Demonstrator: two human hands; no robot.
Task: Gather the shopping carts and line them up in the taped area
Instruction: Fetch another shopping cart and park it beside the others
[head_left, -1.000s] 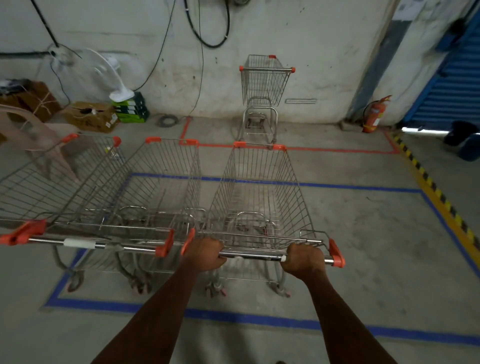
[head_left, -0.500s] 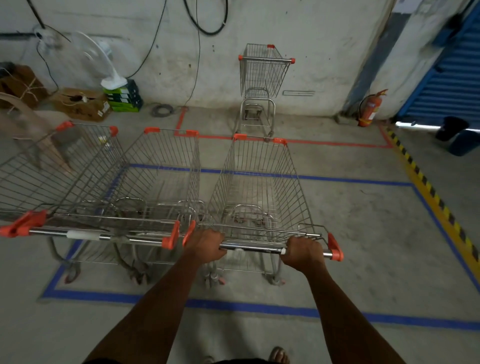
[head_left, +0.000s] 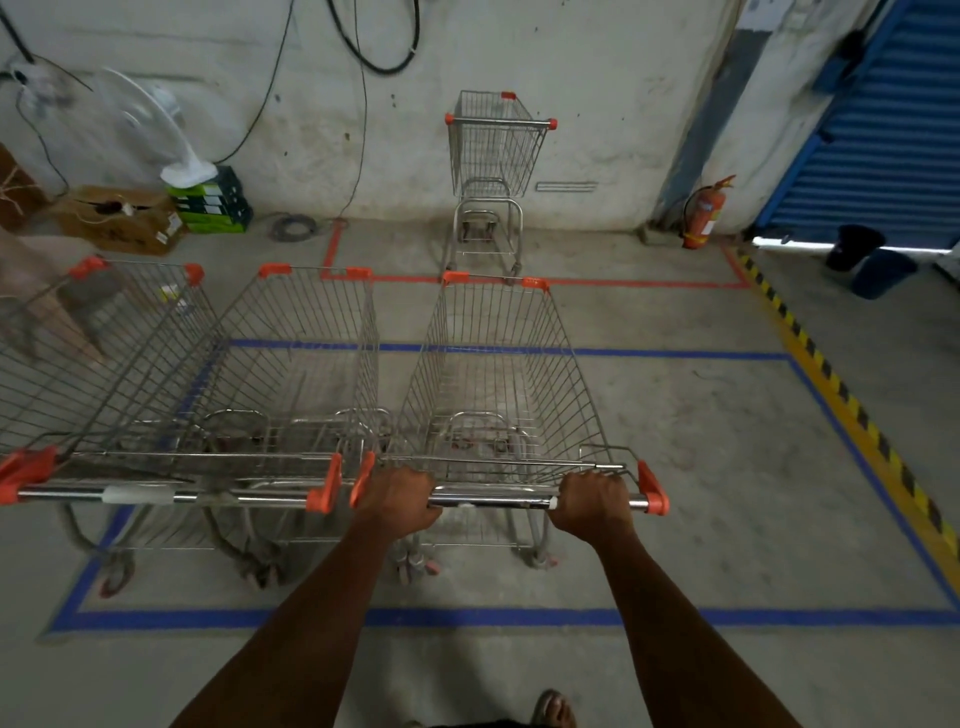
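Note:
A wire shopping cart (head_left: 498, 384) with orange corner caps stands inside the blue taped rectangle (head_left: 467, 617) on the floor. My left hand (head_left: 397, 501) grips the left end of its steel handle bar (head_left: 493, 502), and my right hand (head_left: 592, 506) grips the right end. Close beside it on the left stands a second cart (head_left: 291, 374), and a third cart (head_left: 88, 353) is at the far left, partly cut off. A smaller cart (head_left: 496, 171) stands alone against the back wall, beyond a red tape line (head_left: 623, 283).
A red fire extinguisher (head_left: 702, 215) leans at the wall on the right, near a blue shutter (head_left: 893, 119). Yellow-black hazard tape (head_left: 852, 410) runs along the right side. Cardboard boxes (head_left: 122, 218), a white fan (head_left: 156, 130) and a coiled cable (head_left: 293, 227) sit at the back left.
The cart in my hands has rolled a little forward, so its wheels now sit further inside the blue tape. Both hands keep their grip on the bar.

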